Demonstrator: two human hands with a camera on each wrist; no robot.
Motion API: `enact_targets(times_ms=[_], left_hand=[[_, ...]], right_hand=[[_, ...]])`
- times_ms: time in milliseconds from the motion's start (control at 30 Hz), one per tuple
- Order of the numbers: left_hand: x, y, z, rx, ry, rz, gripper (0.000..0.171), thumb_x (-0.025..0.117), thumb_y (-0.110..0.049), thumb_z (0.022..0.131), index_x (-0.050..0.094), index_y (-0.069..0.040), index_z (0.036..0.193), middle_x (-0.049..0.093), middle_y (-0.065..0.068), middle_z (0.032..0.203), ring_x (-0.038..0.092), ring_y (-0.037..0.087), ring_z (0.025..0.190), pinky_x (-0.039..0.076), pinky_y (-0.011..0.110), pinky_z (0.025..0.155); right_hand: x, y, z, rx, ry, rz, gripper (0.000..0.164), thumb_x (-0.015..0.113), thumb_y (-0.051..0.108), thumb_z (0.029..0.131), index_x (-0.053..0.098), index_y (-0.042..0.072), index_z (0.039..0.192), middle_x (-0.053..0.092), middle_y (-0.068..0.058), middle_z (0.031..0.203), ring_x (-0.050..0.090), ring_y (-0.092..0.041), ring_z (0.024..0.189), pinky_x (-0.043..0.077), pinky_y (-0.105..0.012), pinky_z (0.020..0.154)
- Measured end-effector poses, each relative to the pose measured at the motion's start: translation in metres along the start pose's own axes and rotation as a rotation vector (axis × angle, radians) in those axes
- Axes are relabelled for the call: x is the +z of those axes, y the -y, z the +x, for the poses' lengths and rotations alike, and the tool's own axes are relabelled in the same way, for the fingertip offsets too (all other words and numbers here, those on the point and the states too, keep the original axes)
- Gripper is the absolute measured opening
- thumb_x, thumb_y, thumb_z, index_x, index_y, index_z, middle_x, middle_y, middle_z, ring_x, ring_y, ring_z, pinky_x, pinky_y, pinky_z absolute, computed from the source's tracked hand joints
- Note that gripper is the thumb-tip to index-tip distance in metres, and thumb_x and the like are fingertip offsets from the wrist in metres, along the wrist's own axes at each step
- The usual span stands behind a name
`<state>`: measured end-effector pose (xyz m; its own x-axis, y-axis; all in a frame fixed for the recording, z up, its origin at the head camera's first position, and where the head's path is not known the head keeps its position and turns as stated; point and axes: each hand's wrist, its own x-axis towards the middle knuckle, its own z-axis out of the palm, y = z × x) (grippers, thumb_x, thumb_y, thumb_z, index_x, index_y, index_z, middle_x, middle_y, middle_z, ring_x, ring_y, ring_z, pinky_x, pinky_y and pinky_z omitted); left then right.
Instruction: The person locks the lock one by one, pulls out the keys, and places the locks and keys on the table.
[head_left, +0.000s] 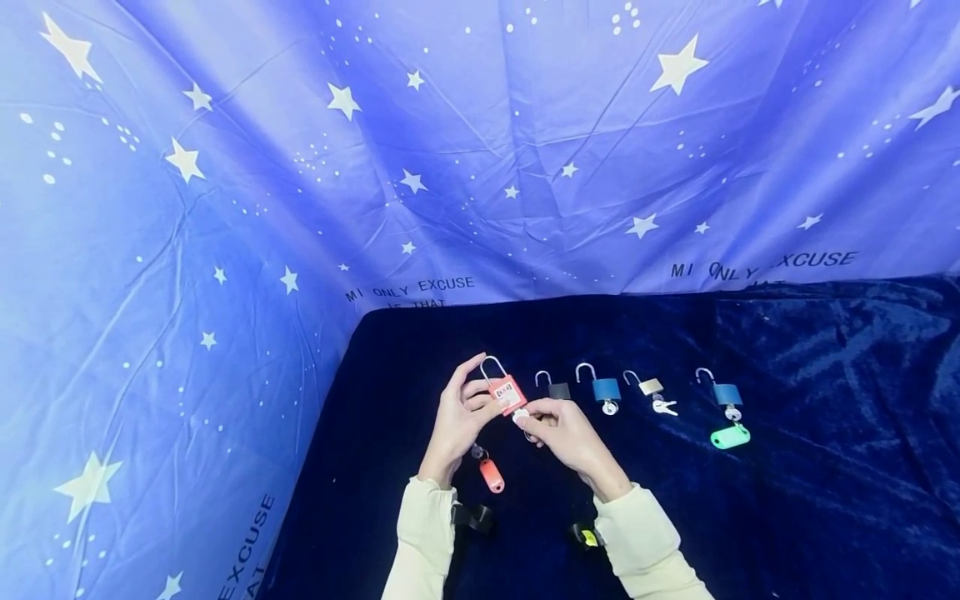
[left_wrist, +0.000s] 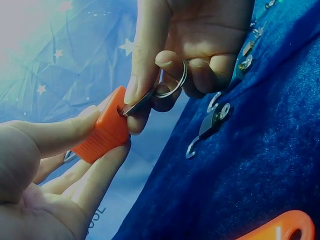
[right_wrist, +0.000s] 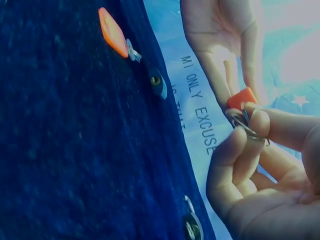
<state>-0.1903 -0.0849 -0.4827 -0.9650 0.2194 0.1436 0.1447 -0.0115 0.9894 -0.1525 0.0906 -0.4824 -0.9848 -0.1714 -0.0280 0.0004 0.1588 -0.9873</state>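
My left hand (head_left: 459, 417) grips a red-orange padlock (head_left: 508, 395) by its body, between thumb and fingers. Its silver shackle points up and away, and a white label shows on the front. From the right, my right hand (head_left: 562, 433) pinches a key (left_wrist: 139, 104) between thumb and forefinger, its blade at the keyhole in the padlock's bottom. A metal key ring (left_wrist: 179, 85) hangs from the key against the curled fingers. In the right wrist view, the padlock (right_wrist: 242, 98) shows only partly behind the right hand's fingers.
On the dark blue velvet cloth (head_left: 840, 500), to the right, lie a black padlock (head_left: 559, 391), a blue padlock (head_left: 606, 389), a brass padlock (head_left: 651, 386) and another blue one (head_left: 726, 394) with a green tag (head_left: 731, 437). An orange key tag (head_left: 492, 475) lies below the hands. Star-printed curtains (head_left: 480, 150) surround the table.
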Motion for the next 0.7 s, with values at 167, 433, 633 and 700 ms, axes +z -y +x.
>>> enact_targets(times_ms=[167,433,633,700], left_hand=[[-0.001,-0.003,-0.001,-0.001,-0.015,-0.007,0.073,0.072,-0.008,0.073,0.039,-0.028,0.135,0.063,0.015,0.102,0.063,0.022,0.077,0.051,0.036,0.075],[-0.003,-0.002,0.0,0.001,-0.021,-0.008,0.072,0.072,-0.008,0.074,0.04,-0.027,0.136,0.063,0.016,0.103,0.063,0.022,0.078,0.051,0.036,0.076],[-0.01,-0.003,0.0,-0.01,-0.113,-0.036,0.075,0.072,-0.009,0.074,0.037,-0.02,0.139,0.06,0.017,0.103,0.063,0.018,0.077,0.051,0.033,0.076],[-0.013,-0.004,0.0,-0.016,-0.147,-0.054,0.075,0.073,-0.009,0.073,0.038,-0.021,0.139,0.06,0.017,0.103,0.062,0.017,0.076,0.051,0.032,0.075]], right_hand=[[0.005,0.001,0.0,-0.01,-0.026,-0.001,0.022,0.064,0.022,0.083,0.065,0.002,0.094,0.057,-0.008,0.076,0.054,-0.017,0.062,0.049,-0.032,0.059],[0.004,0.004,-0.001,-0.05,0.006,-0.001,0.026,0.063,0.021,0.085,0.064,-0.001,0.098,0.053,-0.009,0.079,0.051,-0.016,0.061,0.047,-0.033,0.057],[0.0,0.005,-0.003,-0.038,0.102,0.0,0.033,0.061,0.018,0.085,0.06,-0.001,0.113,0.057,-0.011,0.082,0.052,-0.015,0.062,0.047,-0.028,0.058],[-0.001,0.004,-0.003,-0.038,0.112,0.004,0.035,0.061,0.018,0.086,0.059,-0.002,0.114,0.059,-0.013,0.083,0.053,-0.015,0.063,0.048,-0.028,0.059]])
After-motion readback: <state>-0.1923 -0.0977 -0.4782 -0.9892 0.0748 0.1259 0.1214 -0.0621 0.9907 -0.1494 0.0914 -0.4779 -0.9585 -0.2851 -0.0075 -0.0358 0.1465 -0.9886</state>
